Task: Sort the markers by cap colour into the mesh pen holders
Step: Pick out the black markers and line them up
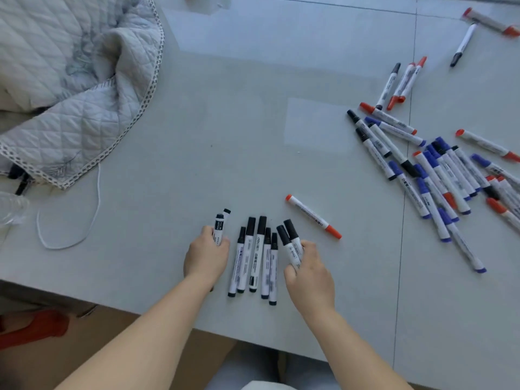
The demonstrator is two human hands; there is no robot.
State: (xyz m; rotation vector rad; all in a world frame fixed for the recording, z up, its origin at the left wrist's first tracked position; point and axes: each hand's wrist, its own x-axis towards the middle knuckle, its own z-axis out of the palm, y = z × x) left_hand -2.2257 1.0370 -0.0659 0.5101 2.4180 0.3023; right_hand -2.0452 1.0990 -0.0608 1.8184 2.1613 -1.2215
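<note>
Several black-capped markers (254, 257) lie side by side near the table's front edge, caps pointing away from me. My left hand (206, 256) is closed around two black-capped markers (219, 226) just left of that row. My right hand (308, 273) grips two more black-capped markers (289, 240) at the row's right side. A single red-capped marker (313, 216) lies just beyond my right hand. A mixed pile of red, blue and black markers (439, 170) is spread across the right side of the table. No mesh pen holder is in view.
A quilted grey cloth (76, 85) covers the table's far left corner, with a white cord (70, 220) looping out from under it. A few more markers (464, 43) lie at the far right. The table's front edge (112, 302) runs below my forearms.
</note>
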